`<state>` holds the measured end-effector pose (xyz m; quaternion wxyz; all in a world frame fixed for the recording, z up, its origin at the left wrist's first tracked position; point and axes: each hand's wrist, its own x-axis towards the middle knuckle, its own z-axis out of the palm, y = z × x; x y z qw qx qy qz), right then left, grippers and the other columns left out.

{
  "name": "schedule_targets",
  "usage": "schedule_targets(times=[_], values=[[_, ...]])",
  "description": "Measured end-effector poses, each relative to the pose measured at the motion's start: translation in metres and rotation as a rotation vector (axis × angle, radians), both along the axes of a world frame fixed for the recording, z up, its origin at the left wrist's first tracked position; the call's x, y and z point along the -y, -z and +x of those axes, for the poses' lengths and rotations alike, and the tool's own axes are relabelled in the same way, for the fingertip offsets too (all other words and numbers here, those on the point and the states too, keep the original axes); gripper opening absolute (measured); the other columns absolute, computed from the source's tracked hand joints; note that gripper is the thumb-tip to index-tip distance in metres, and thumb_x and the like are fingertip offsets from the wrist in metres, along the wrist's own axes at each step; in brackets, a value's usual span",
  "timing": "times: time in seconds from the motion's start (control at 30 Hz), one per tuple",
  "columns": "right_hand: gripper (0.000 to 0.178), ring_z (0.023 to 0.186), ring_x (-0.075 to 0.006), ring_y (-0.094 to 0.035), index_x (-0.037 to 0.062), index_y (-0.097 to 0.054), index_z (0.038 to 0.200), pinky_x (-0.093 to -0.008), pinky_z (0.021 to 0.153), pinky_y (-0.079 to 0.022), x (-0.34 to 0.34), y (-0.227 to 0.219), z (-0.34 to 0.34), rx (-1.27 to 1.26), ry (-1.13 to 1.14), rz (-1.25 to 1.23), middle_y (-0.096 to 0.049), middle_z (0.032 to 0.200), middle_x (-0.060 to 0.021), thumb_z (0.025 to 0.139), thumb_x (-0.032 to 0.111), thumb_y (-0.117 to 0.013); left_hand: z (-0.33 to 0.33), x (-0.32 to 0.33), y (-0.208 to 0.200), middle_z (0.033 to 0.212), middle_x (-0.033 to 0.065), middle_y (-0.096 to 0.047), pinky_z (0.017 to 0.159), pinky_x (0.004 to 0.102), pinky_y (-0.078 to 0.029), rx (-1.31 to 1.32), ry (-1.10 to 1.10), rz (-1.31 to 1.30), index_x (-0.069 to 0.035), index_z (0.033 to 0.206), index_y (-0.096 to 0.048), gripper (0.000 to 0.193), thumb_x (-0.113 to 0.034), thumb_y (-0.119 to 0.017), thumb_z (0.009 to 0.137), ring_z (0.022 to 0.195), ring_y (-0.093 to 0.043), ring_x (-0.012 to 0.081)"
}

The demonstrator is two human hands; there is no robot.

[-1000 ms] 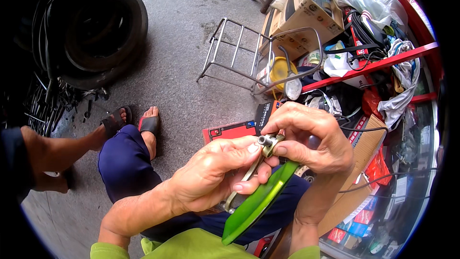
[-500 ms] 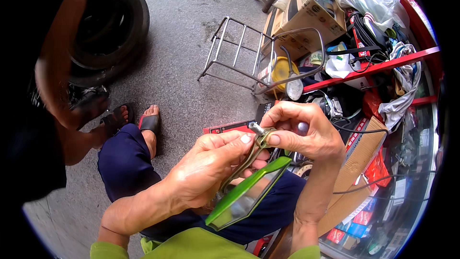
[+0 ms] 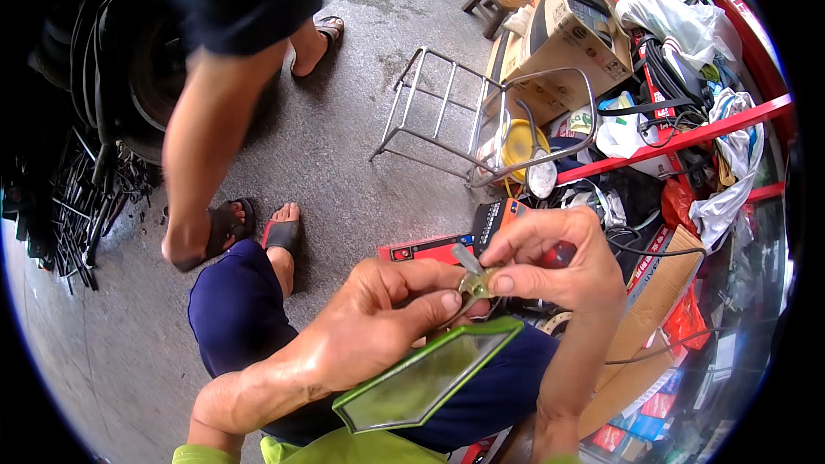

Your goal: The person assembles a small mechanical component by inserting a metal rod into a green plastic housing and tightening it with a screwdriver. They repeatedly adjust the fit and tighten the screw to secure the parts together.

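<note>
A side mirror with a bright green frame (image 3: 421, 378) hangs below my hands, its glass tilted up. My left hand (image 3: 374, 314) is closed around its stem, thumb on top. At the stem's end is a small brass-coloured metal bracket (image 3: 475, 286) with a hole in it. A grey metal bolt or pin (image 3: 468, 259) sticks up beside it. My right hand (image 3: 563, 271) pinches the bracket between thumb and fingers, close to my left fingertips. Behind the right fingers shows a rounded dark-red thing (image 3: 559, 254); I cannot tell what it is.
A metal tube rack (image 3: 438, 112) stands ahead on the floor. On the right are a cardboard box (image 3: 559, 43), a red-framed shelf (image 3: 687, 137) and a glass case (image 3: 722, 361). Another person's leg (image 3: 202, 137) is at left, near dark tyres (image 3: 150, 86). A red case (image 3: 425, 249) lies beyond my hands.
The other person has moved right, with a second foot now showing. The mirror has turned so its glass shows more. The bracket has rotated; my hands keep hold. The view has shifted slightly.
</note>
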<state>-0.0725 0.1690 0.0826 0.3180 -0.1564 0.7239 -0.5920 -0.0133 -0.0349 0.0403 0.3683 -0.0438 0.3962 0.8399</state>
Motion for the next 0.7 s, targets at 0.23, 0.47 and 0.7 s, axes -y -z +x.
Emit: schedule_targets(times=[0.23, 0.47, 0.7], values=[[0.015, 0.056, -0.0015, -0.055, -0.0003, -0.068, 0.090, -0.0167, 0.047, -0.038, 0.000, 0.007, 0.003, -0.310, -0.031, 0.074, -0.066, 0.067, -0.0049, 0.077, 0.006, -0.073, -0.002, 0.005, -0.001, 0.091, 0.0059, -0.064, 0.077, 0.0201, -0.048, -0.049, 0.030, -0.034, 0.006, 0.104, -0.060, 0.020, -0.005, -0.047, 0.094, 0.087, -0.059, 0.0067], [0.015, 0.048, -0.0004, -0.048, 0.0004, -0.069, 0.088, -0.0179, 0.044, -0.034, 0.000, 0.002, 0.002, -0.257, -0.001, 0.146, -0.065, 0.063, -0.0032, 0.075, 0.005, -0.074, -0.004, 0.008, -0.007, 0.087, 0.0049, -0.067, 0.074, 0.0207, -0.047, -0.040, 0.024, -0.121, 0.000, 0.104, -0.065, 0.019, -0.010, -0.056, 0.091, 0.083, -0.060, 0.0075], [0.018, 0.050, -0.0019, -0.049, 0.0006, -0.070, 0.087, -0.0186, 0.044, -0.035, -0.004, 0.001, -0.002, -0.370, -0.093, 0.038, -0.067, 0.077, -0.0091, 0.070, -0.002, -0.074, -0.004, 0.004, -0.007, 0.080, 0.0050, -0.066, 0.057, 0.0171, -0.039, 0.017, -0.026, -0.026, -0.001, 0.110, -0.062, 0.028, -0.021, -0.055, 0.093, 0.066, -0.052, 0.0041]])
